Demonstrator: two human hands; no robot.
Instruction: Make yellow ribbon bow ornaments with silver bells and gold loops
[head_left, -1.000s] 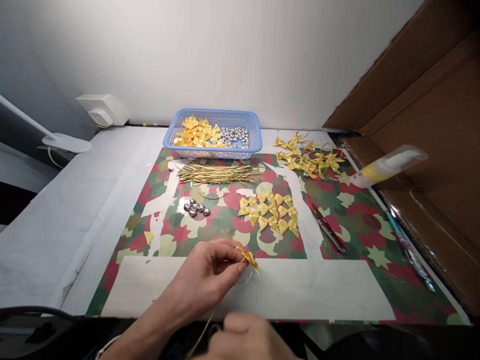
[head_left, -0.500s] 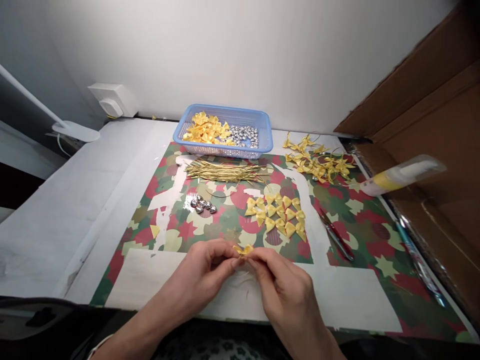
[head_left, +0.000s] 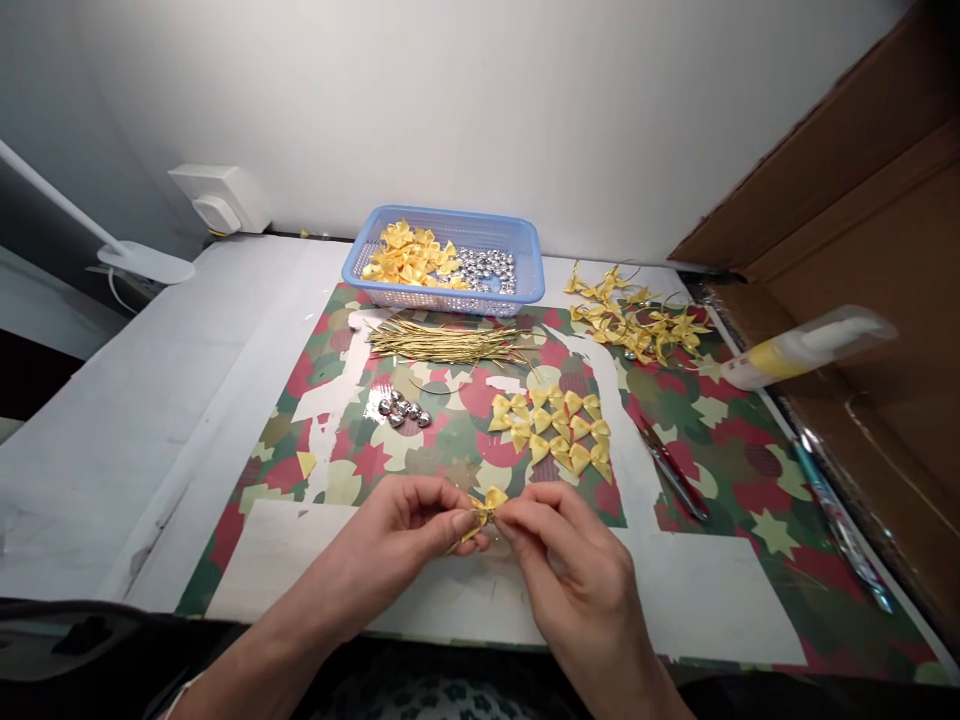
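My left hand [head_left: 409, 540] pinches a small yellow ribbon bow [head_left: 491, 499] over the front of the mat. On its other side my right hand [head_left: 566, 545] has thumb and fingertip closed at the bow's lower edge, where a tiny silvery piece shows between the hands. Beyond them lie several yellow bows [head_left: 551, 422] in rows. To their left is a small group of silver beads [head_left: 403, 409]. A bundle of gold wire ties [head_left: 450, 342] lies behind the beads.
A blue basket [head_left: 442, 300] holds yellow bows and silver beads. Bows with wires [head_left: 645, 325] are piled at the back right. Scissors [head_left: 675, 475], a glue bottle [head_left: 795, 352] and a cardboard box [head_left: 870, 200] stand or lie on the right.
The bow between my hands has turned and shows more of its loops. My right fingers have shifted slightly, and a silvery piece now shows under the bow.
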